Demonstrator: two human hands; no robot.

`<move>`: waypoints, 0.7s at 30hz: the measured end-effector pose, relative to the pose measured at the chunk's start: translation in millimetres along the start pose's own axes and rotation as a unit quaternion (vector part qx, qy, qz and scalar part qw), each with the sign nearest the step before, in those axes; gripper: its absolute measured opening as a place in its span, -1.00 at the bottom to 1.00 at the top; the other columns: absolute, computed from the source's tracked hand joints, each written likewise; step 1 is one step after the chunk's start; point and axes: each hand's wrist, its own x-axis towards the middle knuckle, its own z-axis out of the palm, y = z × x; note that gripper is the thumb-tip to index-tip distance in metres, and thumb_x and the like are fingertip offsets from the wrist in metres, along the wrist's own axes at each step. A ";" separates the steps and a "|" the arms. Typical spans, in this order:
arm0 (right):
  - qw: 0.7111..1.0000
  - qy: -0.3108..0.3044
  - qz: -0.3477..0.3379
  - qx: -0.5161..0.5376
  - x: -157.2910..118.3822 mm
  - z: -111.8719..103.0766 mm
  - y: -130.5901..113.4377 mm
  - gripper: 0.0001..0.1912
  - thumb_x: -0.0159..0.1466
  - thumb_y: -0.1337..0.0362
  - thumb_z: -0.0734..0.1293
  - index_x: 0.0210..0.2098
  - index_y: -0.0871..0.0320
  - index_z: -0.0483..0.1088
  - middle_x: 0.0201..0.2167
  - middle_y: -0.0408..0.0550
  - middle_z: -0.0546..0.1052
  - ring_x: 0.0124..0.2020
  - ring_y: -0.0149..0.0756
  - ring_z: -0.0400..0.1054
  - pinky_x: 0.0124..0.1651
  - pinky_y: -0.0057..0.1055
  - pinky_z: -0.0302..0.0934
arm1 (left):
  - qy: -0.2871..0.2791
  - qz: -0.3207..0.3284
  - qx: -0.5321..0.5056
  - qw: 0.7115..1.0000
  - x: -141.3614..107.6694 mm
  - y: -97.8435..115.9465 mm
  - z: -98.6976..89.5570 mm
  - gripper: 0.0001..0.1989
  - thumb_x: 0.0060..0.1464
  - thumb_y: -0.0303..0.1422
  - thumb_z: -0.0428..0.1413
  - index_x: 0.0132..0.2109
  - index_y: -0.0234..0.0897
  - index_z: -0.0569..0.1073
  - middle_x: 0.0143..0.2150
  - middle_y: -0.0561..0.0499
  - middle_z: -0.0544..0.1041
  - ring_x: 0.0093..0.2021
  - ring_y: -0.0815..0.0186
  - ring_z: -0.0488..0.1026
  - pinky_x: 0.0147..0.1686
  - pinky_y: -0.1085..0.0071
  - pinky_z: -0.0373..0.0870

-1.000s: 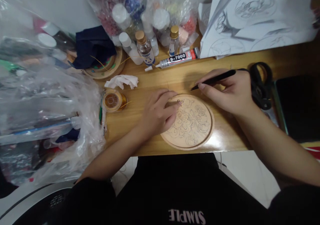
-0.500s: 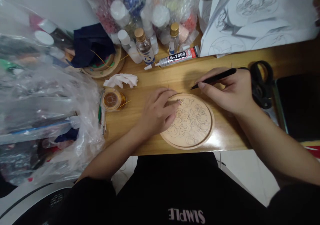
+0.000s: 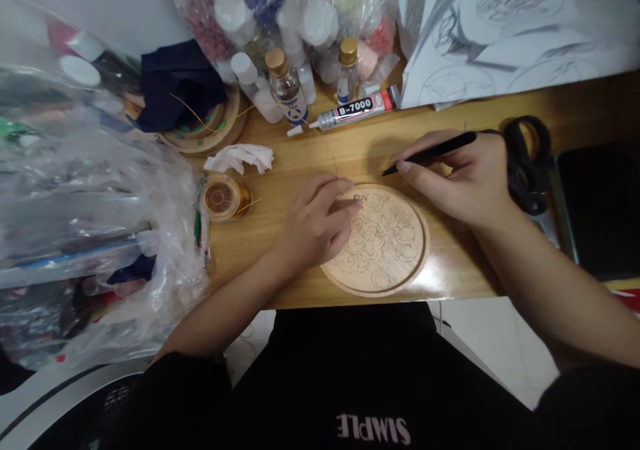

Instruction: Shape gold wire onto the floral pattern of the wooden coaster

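Note:
A round wooden board with a raised rim lies near the table's front edge, its face covered in drawn flower outlines. My left hand rests on its upper left part, with bent fingers pressing together by a small curl of gold wire. From under these fingers a fine strand of the wire runs up toward the back. In a pen-like grip, my right hand holds slim black tweezers. Their pointed tip is just above the board's upper edge, apart from it.
Left of my hand stands a spool of gold wire, with crumpled tissue behind it. A glue tube, small bottles and drawing sheets line the back. Black scissors and a dark tablet are at right; plastic bags crowd the left.
The camera view has shifted slightly. Both hands keep nearly the same place and grip, with the tweezers' tip still hovering above the board's edge.

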 end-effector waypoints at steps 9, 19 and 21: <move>1.000 -0.009 0.011 -0.005 -0.2 -0.9 -2.6 -0.94 0.15 0.36 0.41 -0.39 0.07 0.54 -0.40 -0.16 0.61 -0.40 -0.34 0.48 -0.36 -0.41 0.34 | -0.001 0.017 0.021 1.000 1.4 0.5 -0.9 -0.84 0.17 -0.46 0.07 -0.14 -0.21 0.51 0.01 -0.10 0.52 0.04 0.10 0.40 -0.02 0.11 0.46; 1.000 -0.009 0.006 -0.008 -0.4 -1.4 -2.3 -0.94 0.16 0.35 0.40 -0.37 0.10 0.55 -0.39 -0.10 0.61 -0.40 -0.34 0.48 -0.37 -0.40 0.32 | 0.000 0.030 -0.004 1.000 -0.3 0.3 -0.3 -0.81 0.17 -0.49 0.04 -0.13 -0.22 0.50 0.04 -0.08 0.50 0.04 0.14 0.38 -0.01 0.14 0.43; 1.000 -0.010 0.009 -0.009 -0.6 -0.9 -2.6 -0.94 0.16 0.35 0.40 -0.37 0.11 0.55 -0.40 -0.10 0.61 -0.40 -0.35 0.48 -0.37 -0.40 0.32 | -0.009 0.031 -0.004 0.999 -0.1 0.2 0.5 -0.80 0.18 -0.48 0.04 -0.11 -0.22 0.51 0.05 -0.09 0.49 0.05 0.14 0.37 -0.01 0.14 0.44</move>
